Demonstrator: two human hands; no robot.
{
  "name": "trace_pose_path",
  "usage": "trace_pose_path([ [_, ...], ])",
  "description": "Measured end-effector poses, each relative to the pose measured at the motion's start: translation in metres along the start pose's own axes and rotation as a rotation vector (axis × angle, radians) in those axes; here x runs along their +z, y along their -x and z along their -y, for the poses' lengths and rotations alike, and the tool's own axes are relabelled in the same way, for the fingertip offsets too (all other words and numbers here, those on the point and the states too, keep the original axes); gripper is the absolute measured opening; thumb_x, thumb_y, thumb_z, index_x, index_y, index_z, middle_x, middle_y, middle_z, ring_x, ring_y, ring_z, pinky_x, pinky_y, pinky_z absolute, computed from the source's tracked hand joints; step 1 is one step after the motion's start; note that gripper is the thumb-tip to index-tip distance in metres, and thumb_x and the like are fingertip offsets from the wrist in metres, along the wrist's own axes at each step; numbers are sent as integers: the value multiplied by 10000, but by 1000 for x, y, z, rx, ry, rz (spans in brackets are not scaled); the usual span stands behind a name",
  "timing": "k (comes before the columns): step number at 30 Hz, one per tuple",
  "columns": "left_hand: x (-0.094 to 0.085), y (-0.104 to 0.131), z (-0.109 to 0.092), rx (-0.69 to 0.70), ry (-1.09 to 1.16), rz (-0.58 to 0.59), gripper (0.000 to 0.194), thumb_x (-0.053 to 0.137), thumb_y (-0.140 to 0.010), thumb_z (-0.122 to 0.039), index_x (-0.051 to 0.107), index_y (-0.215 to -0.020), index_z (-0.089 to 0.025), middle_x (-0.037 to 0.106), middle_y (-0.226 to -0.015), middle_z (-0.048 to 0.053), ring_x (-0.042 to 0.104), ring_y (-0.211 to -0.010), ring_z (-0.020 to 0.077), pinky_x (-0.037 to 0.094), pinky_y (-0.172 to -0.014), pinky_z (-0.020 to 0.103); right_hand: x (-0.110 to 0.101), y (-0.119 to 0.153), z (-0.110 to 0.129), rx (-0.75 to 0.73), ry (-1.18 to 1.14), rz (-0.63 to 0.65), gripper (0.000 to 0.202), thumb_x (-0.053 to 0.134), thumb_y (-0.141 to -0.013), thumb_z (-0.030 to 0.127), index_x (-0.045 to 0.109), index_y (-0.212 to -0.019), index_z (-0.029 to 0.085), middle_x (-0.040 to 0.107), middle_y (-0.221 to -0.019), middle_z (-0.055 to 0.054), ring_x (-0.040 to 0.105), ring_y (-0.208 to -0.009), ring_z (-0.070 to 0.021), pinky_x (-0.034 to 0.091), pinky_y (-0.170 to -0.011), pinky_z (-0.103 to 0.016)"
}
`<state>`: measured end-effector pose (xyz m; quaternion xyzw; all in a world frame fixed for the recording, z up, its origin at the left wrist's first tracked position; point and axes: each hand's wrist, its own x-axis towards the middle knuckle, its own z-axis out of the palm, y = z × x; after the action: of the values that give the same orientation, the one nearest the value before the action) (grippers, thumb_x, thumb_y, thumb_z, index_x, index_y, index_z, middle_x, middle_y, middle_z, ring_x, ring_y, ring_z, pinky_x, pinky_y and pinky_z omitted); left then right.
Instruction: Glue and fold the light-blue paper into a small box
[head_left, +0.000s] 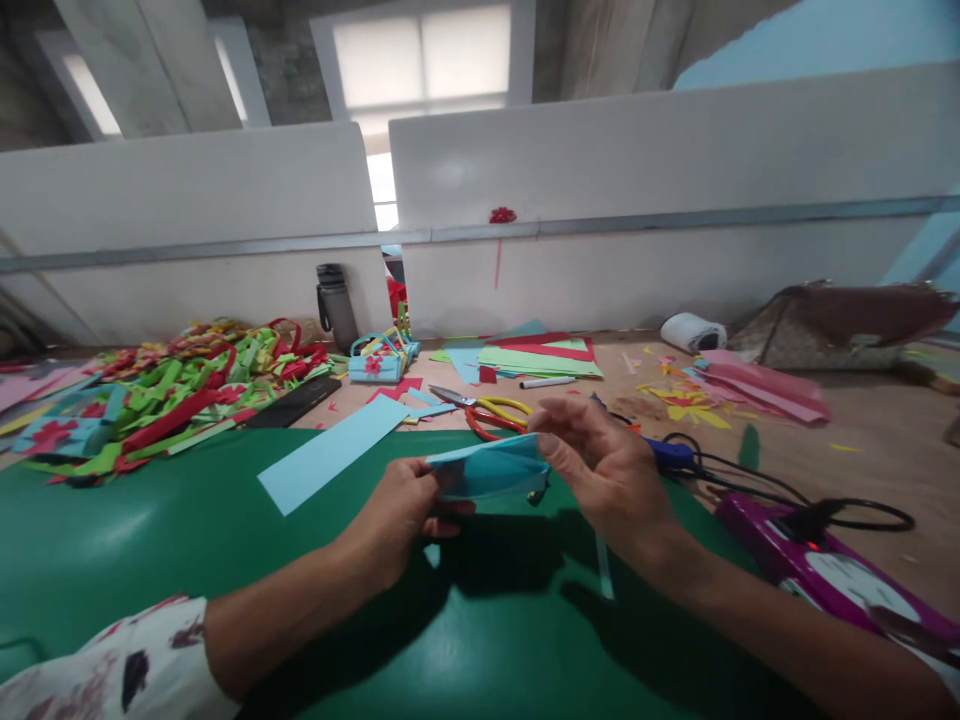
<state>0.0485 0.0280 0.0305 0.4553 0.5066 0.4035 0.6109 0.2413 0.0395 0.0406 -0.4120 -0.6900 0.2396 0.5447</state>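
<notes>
A folded light-blue piece is held above the green mat. My left hand grips its left end, the thumb on top and fingers beneath. At its right end is my right hand, its thumb against the upper corner and the other fingers raised and apart from the piece. A small dark object shows under the right corner, too blurred to name. Scissors with red and yellow handles lie just behind the piece. A flat light-blue strip rests on the mat to the left.
Green and red scraps pile up at the left, near a grey bottle. Coloured sheets and a marker lie behind. A purple power strip with black cables, pink sheets and a brown bag are at the right.
</notes>
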Motion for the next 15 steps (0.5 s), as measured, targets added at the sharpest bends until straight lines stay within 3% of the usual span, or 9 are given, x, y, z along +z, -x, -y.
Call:
trace_pose_path([
  [2, -1, -1, -1, -12, 11, -4, 356, 594, -760, -427, 590, -946, -125, 625, -967, 119, 614, -777, 190, 459, -591, 252, -3, 2, 3, -176, 113, -116, 189, 562, -830, 291, 536, -1002, 215, 594, -959, -50, 576, -931, -190, 454, -837, -366],
  [4, -1, -1, -2, -14, 15, -4, 379, 594, -752, -449, 585, -943, -122, 617, -959, 116, 612, -776, 189, 457, -582, 247, -6, 4, 7, -409, 218, -138, 126, 558, -828, 192, 541, -951, 213, 596, -919, -38, 568, -929, -180, 437, -846, -358],
  [8, -1, -1, -2, -18, 7, 11, 372, 599, -742, -443, 599, -943, -130, 618, -916, 93, 601, -755, 175, 452, -565, 239, -2, 8, 9, -788, 431, 75, 158, 561, -811, 93, 556, -936, 189, 658, -840, -15, 588, -869, -172, 359, -918, -407],
  [11, 1, 1, -3, -18, 5, 22, 330, 606, -724, -401, 616, -923, -139, 625, -875, 84, 594, -729, 166, 452, -567, 237, 5, 11, 4, -818, 617, 198, 170, 523, -841, 111, 571, -998, 156, 678, -856, -34, 590, -861, -182, 283, -970, -447],
  [15, 5, 3, -4, -20, -23, 72, 287, 604, -705, -400, 633, -852, -154, 627, -811, 66, 592, -720, 168, 448, -577, 236, 11, 14, -1, -716, 735, 287, 192, 457, -846, 88, 610, -936, 162, 644, -710, -17, 565, -731, -167, 260, -977, -445],
])
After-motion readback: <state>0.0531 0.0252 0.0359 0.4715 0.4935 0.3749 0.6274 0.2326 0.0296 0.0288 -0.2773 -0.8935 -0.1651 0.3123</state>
